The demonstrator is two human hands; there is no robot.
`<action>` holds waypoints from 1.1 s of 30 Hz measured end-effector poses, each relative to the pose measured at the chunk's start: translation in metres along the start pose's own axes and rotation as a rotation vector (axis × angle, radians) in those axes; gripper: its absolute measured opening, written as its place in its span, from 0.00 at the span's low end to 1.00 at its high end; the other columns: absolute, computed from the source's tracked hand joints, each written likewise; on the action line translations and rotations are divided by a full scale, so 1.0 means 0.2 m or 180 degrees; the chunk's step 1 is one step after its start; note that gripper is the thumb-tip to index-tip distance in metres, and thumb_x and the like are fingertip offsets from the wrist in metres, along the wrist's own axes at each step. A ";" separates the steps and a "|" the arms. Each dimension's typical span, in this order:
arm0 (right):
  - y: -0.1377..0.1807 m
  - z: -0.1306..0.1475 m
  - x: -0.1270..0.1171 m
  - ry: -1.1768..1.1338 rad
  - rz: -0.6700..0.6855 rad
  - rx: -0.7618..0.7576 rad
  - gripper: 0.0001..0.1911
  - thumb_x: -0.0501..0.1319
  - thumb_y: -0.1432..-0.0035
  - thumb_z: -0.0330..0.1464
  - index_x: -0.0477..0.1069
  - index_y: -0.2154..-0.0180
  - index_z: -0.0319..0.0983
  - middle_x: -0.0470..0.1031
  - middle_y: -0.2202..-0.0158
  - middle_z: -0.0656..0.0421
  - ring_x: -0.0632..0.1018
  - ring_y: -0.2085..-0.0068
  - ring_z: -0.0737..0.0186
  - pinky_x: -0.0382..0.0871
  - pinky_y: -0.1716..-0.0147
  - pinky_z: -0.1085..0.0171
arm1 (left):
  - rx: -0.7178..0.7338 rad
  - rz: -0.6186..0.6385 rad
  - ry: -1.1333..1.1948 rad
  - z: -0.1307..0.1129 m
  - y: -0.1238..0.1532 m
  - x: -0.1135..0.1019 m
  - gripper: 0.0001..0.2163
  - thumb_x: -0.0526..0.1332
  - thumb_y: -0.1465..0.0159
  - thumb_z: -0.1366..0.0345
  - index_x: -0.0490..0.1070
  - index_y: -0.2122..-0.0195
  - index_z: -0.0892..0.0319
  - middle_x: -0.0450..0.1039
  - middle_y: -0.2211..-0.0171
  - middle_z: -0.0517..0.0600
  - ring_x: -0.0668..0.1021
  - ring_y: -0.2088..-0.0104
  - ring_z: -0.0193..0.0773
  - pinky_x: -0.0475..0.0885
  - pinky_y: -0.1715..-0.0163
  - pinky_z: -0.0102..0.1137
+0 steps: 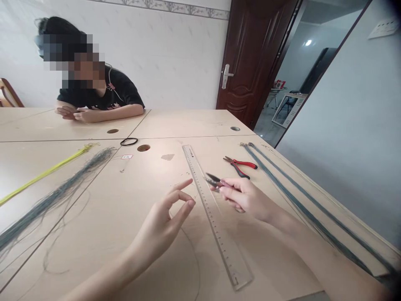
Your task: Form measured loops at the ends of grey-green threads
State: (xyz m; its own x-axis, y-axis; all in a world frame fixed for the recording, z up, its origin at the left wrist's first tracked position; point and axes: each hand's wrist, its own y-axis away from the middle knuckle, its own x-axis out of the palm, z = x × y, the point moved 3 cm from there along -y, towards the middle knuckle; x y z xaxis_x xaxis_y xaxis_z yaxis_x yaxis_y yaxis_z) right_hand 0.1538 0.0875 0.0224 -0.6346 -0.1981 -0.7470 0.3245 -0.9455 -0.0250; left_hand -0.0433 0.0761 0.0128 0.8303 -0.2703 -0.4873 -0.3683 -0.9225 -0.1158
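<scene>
You are gripping a scissor-like tool [216, 181] in your right hand [242, 194], its fingers clamped around the pinkish handles and its blades pointing across the ruler [216, 221]. Your left hand [169, 209] is hovering on the ruler's other side, the thumb and a bent finger bringing their tips close together while another finger is reaching out above them; I cannot tell whether they are pinching anything. A thin strand [198, 259] is curving over the table [134, 184] just below that hand. Beyond your right hand, the pliers [235, 162] are lying with their red and black handles apart, and grey-blue bundles [275, 182] are running along your right side. Over to your left, a yellow bundle [46, 172] is lying near a looser grey-blue hank [62, 191], with a black ring [127, 145] sitting near their far ends. Across from you, a person [122, 94] is leaning on the tabletop
</scene>
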 end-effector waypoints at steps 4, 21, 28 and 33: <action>-0.05 -0.11 -0.05 0.0606 -0.0687 0.0365 0.20 0.42 0.35 0.38 0.67 0.68 0.36 0.63 0.74 0.58 0.67 0.73 0.64 0.60 0.75 0.66 | -0.0117 0.0048 0.0314 0.02 -0.01 0.00 0.10 0.52 0.35 0.57 0.66 0.68 0.55 0.62 0.44 0.47 0.63 0.43 0.43 0.62 0.50 0.38; -0.18 -0.32 -0.07 0.1594 -0.1259 -0.0124 0.09 0.58 0.41 0.29 0.70 0.58 0.35 0.72 0.63 0.57 0.73 0.58 0.59 0.66 0.56 0.54 | -0.0427 0.0506 0.0936 -0.05 0.00 0.02 0.12 0.53 0.36 0.59 0.66 0.73 0.59 0.67 0.73 0.44 0.68 0.68 0.33 0.62 0.65 0.26; -0.06 -0.06 -0.04 0.0607 -0.1633 -0.0657 0.05 0.57 0.40 0.30 0.71 0.65 0.37 0.72 0.65 0.55 0.73 0.59 0.60 0.69 0.61 0.61 | -0.0416 0.0347 0.1062 -0.05 0.00 0.02 0.11 0.55 0.37 0.59 0.66 0.73 0.59 0.67 0.72 0.45 0.69 0.68 0.33 0.62 0.66 0.27; 0.05 0.15 0.06 -0.0441 -0.1019 -0.1179 0.03 0.58 0.41 0.31 0.70 0.67 0.40 0.71 0.69 0.63 0.73 0.65 0.69 0.68 0.64 0.68 | -0.0362 0.0343 0.0910 -0.04 0.00 0.03 0.12 0.56 0.38 0.57 0.67 0.72 0.60 0.67 0.73 0.45 0.69 0.69 0.34 0.63 0.67 0.28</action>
State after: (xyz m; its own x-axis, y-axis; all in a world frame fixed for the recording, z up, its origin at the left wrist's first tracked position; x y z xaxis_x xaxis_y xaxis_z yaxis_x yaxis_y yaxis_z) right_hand 0.1284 0.0675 0.0344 -0.8219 0.0305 -0.5688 0.3095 -0.8144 -0.4909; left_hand -0.0350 0.0722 0.0160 0.8788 -0.4198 -0.2270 -0.4248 -0.9048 0.0286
